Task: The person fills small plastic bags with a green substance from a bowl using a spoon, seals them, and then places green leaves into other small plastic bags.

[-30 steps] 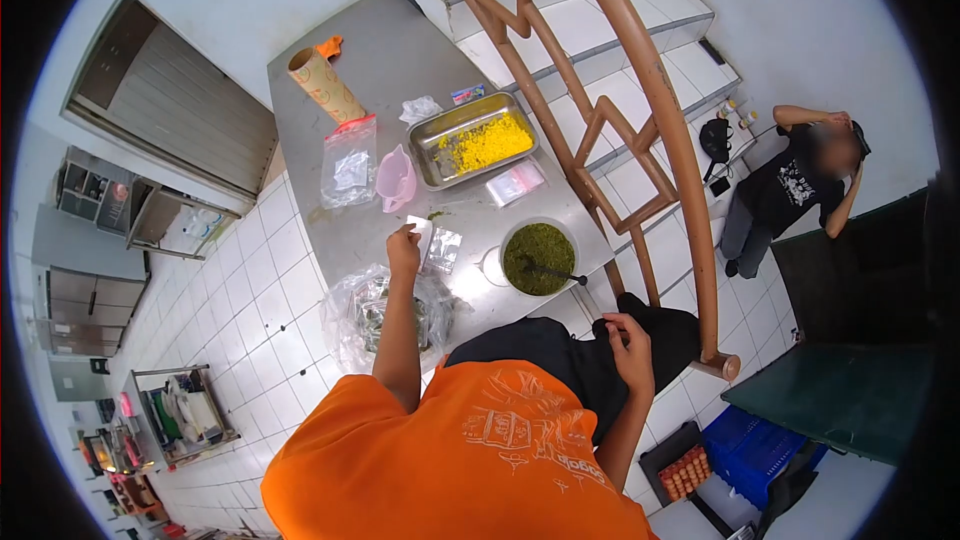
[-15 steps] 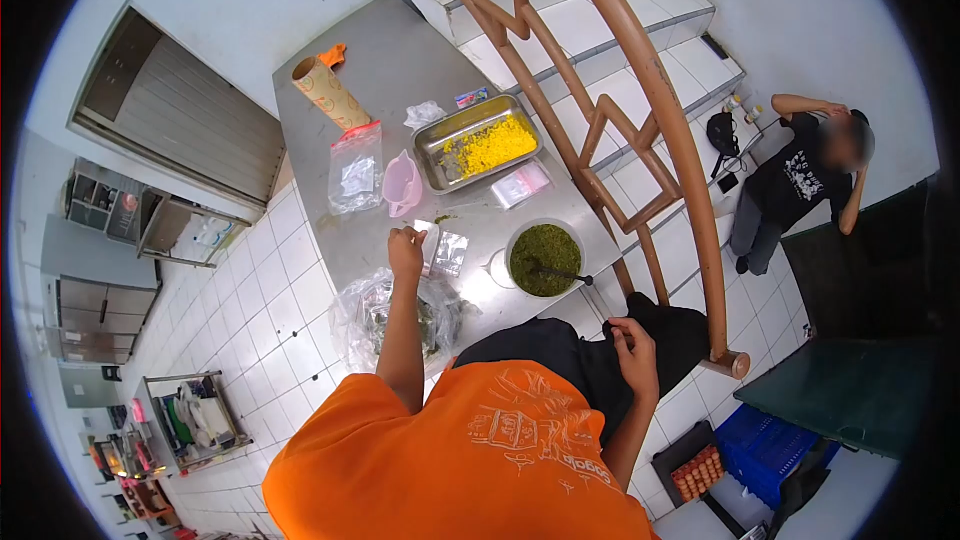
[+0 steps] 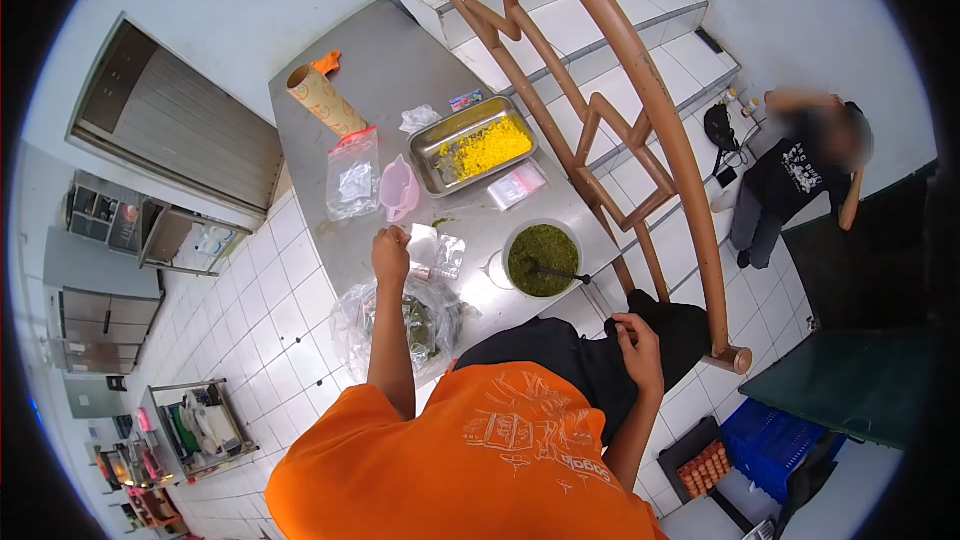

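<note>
Over the steel table (image 3: 330,210), my left hand (image 3: 391,254) is closed, its fingers pinched together. What they hold, if anything, is too small to make out. Just right of it lie a flat white square item (image 3: 425,238) and small clear plastic packets (image 3: 449,256). Below the wrist sits a large clear plastic bag (image 3: 354,320) with dark green contents. A round tub of chopped green stuff (image 3: 543,245) stands to the right, a black-handled spoon (image 3: 562,273) in it. My right hand (image 3: 638,348) rests on my dark-clothed lap, fingers loosely apart, holding nothing visible.
Farther up the table are a steel tray (image 3: 430,153) with yellow bits, a pink jug (image 3: 398,186), a red-edged zip bag (image 3: 354,175), a cardboard roll (image 3: 325,100) and a packet stack (image 3: 517,185). A brown railing (image 3: 665,90) borders the right. A person (image 3: 795,180) sits beyond it.
My left hand has moved slightly left, away from the flat white item. My right hand stays on my lap. The view has shifted a little.
</note>
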Demonstrator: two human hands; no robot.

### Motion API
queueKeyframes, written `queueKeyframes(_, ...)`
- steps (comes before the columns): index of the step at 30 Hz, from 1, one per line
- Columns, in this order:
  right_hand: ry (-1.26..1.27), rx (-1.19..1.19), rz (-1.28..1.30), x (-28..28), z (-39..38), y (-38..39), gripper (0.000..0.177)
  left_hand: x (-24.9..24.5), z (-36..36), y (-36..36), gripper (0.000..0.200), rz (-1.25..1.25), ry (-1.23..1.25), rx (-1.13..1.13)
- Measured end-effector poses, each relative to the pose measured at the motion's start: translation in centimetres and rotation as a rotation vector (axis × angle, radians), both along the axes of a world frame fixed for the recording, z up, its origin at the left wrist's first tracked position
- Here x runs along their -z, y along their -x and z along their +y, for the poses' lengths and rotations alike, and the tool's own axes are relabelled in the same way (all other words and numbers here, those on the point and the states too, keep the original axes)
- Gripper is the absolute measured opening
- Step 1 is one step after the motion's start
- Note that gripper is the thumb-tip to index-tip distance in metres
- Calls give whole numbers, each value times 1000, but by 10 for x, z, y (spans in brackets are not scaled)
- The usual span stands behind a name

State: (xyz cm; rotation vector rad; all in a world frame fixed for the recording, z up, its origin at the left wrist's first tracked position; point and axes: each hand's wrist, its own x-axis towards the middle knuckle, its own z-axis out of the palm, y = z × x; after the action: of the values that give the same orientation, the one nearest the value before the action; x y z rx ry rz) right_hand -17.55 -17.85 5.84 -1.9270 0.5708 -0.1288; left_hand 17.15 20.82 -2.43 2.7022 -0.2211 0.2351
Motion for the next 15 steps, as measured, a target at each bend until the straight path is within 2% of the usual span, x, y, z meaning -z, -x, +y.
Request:
queueKeyframes(8, -11, 15, 3, 1, 1, 5, 22, -6, -4, -4, 17, -30, 91, -44)
queueKeyframes(11, -22, 7, 8, 0, 3, 4, 23, -30, -1, -11, 28, 204, 387, 2)
queueKeyframes(14, -60, -39, 21, -3, 10, -8, 24, -73, -42, 0, 33, 410, 989, 192)
queueKeyframes(15, -135, -46, -32, 4, 15, -14, 26, -93, -61, 10, 35, 472, 1093, 265)
